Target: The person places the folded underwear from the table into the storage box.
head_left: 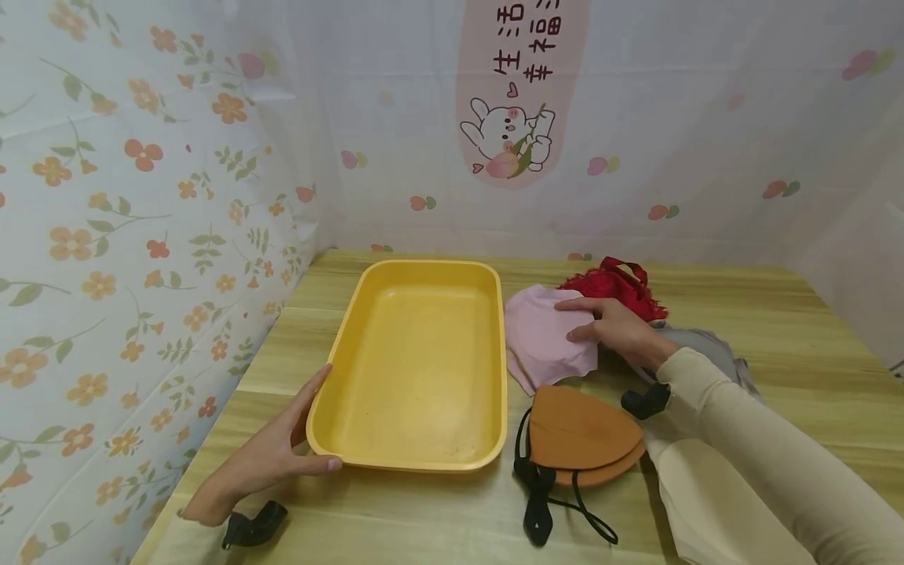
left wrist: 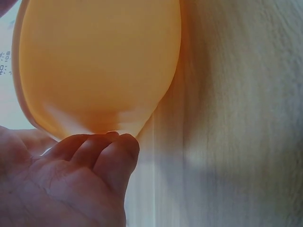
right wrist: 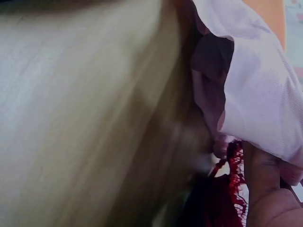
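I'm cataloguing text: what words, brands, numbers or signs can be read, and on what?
"生活": pink patch of the cloth backdrop, sideways.
"幸福": same patch; the line is cut off above.
Left wrist view's edge: characters too small and blurred to read.
No brands or numbers legible.

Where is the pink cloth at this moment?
In the head view, the pink cloth is right of centre, just right of the yellow tray, with the red cloth to its upper right and the orange piece below it.
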### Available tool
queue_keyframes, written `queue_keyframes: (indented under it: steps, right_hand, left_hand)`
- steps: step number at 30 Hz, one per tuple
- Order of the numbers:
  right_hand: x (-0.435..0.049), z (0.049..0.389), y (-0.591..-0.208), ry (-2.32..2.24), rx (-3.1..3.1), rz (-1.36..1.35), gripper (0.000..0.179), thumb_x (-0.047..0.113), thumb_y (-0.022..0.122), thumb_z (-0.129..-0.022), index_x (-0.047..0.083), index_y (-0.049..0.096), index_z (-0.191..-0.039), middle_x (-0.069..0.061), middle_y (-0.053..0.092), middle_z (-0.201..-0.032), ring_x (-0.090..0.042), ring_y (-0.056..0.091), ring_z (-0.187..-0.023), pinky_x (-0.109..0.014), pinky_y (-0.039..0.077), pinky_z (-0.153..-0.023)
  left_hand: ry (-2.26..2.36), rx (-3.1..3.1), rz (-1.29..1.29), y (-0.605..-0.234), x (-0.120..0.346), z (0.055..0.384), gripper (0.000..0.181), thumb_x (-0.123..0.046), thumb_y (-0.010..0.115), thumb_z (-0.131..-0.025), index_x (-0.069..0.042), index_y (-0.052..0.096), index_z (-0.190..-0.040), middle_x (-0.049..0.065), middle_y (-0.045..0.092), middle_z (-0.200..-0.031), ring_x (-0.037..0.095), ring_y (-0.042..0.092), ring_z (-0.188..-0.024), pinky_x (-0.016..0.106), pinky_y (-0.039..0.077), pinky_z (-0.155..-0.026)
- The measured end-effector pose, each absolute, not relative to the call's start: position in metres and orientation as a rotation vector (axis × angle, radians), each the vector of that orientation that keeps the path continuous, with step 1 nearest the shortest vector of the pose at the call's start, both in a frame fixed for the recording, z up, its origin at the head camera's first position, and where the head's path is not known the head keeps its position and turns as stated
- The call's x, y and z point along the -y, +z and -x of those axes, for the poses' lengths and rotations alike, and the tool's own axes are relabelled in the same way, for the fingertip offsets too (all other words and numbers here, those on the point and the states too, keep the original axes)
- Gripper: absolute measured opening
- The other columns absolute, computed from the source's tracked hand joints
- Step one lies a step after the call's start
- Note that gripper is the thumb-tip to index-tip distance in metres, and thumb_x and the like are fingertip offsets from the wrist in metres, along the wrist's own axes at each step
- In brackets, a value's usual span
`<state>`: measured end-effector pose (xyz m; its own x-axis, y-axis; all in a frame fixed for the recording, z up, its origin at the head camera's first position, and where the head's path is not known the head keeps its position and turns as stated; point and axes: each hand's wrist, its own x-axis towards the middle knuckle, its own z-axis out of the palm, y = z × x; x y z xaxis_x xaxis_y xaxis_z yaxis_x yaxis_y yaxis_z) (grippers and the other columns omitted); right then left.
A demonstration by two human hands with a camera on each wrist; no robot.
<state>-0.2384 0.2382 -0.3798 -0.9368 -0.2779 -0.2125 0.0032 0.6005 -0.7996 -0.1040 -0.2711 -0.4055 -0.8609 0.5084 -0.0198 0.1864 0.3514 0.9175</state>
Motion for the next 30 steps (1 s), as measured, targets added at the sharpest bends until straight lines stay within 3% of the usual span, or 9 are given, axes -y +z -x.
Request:
queue_keyframes:
  steps: [4,9,15,18,24,30]
  right_hand:
    - [-0.240,0.238,-0.374,-1.269,-2.514,0.224,0.058,0.014,0.068,-0.091,0.012,0.052,-0.147,-0.020,0.030,-0.163,-0.037,0.040,-0.137,-0.036,0.049,-0.096]
    - [-0.242,0.238,-0.366,-1.299,-2.505,0.202,0.060,0.014,0.068,-0.091,0.013,0.051,-0.148,-0.020,0.026,-0.165,-0.040,0.034,-0.142,-0.053,0.043,-0.110]
    - [-0.246,0.240,-0.355,-1.373,-2.478,0.164,0.061,0.013,0.068,-0.092,0.013,0.049,-0.150,-0.019,0.020,-0.167,-0.041,0.025,-0.148,-0.060,0.029,-0.120]
    - [-0.248,0.240,-0.349,-1.422,-2.460,0.173,0.061,0.010,0.066,-0.093,0.011,0.046,-0.151,-0.018,0.019,-0.167,-0.040,0.025,-0.147,-0.054,0.033,-0.118]
    - [-0.251,0.240,-0.339,-1.529,-2.396,0.217,0.062,0.006,0.063,-0.094,0.007,0.042,-0.152,-0.015,0.016,-0.168,-0.034,0.031,-0.141,-0.015,0.046,-0.092]
    - [-0.250,0.239,-0.336,-1.651,-2.303,0.193,0.062,0.006,0.062,-0.095,0.005,0.040,-0.153,-0.014,0.015,-0.168,-0.027,0.037,-0.129,-0.015,0.051,-0.086]
  left_hand:
    - [1.504,-2.332,-0.606,-0.405,0.272,0.104,0.114,-0.012,0.079,-0.084,-0.023,-0.002,-0.163,0.026,0.002,-0.168,0.006,0.036,-0.142,0.007,0.036,-0.103]
    - [1.505,-2.322,-0.593,-0.405,0.272,0.104,0.114,-0.012,0.079,-0.085,-0.023,-0.003,-0.163,0.024,0.000,-0.169,0.014,0.034,-0.145,0.006,0.035,-0.103]
    - [1.490,-2.320,-0.588,-0.405,0.270,0.103,0.114,-0.013,0.078,-0.086,-0.026,-0.005,-0.163,0.022,-0.005,-0.169,0.044,0.019,-0.149,0.005,0.032,-0.103]
    - [1.479,-2.321,-0.586,-0.404,0.270,0.103,0.114,-0.014,0.078,-0.086,-0.026,-0.006,-0.163,0.022,-0.007,-0.169,0.050,0.012,-0.150,0.004,0.030,-0.102]
    - [1.462,-2.324,-0.571,-0.404,0.270,0.103,0.114,-0.015,0.078,-0.086,-0.027,-0.006,-0.163,0.023,-0.007,-0.169,0.050,0.013,-0.150,0.003,0.030,-0.102]
    - [1.460,-2.320,-0.572,-0.404,0.270,0.103,0.115,-0.014,0.078,-0.087,-0.027,-0.007,-0.163,0.023,-0.008,-0.168,0.050,0.013,-0.150,0.003,0.031,-0.102]
